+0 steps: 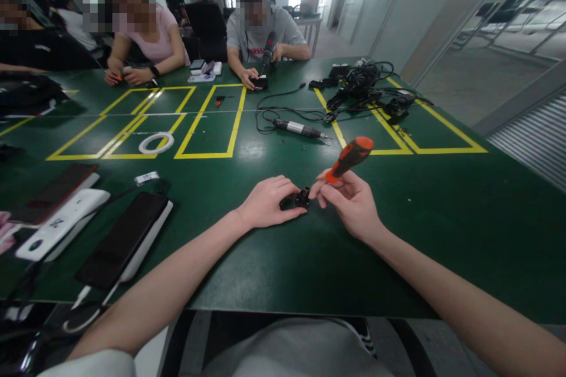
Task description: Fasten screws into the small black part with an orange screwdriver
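Note:
My left hand (276, 202) is closed around a small black cylindrical part (303, 197) low over the green table, thumb on the near side and fingers on the far side. Its exact kind does not show. In my right hand (351, 200) is a screwdriver (351, 158) with a black and orange handle. The handle slants up to the right, and the fingers pinch it low, around the shaft. Its tip is hidden by the fingers, close to the black part; whether they touch I cannot tell.
On the green table (442, 218) lie a power screwdriver (300, 128) with a cord, tangled black cables (362, 85) and a white ring-shaped coil (156, 142). To the left are phones (124, 238) and a white power bank (62, 224). Across sits a co-worker (269, 29) holding a power tool.

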Motion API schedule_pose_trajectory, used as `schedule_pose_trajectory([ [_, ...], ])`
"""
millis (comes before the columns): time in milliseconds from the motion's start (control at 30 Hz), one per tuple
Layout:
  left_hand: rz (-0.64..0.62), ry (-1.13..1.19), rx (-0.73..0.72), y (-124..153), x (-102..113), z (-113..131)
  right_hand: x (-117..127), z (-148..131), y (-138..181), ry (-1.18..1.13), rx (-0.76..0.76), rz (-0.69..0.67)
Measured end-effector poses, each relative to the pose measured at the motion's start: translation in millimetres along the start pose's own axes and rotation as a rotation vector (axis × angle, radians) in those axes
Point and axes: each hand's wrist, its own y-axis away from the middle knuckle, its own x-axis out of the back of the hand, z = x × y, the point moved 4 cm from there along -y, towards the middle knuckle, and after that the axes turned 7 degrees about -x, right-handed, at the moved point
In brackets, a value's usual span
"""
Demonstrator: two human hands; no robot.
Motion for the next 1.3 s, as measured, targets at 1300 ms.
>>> schedule_pose_trajectory([
  [1300, -0.028, 0.017, 0.003, 1, 2, -1, -2, 6, -1, -0.031, -0.034, -0.036],
])
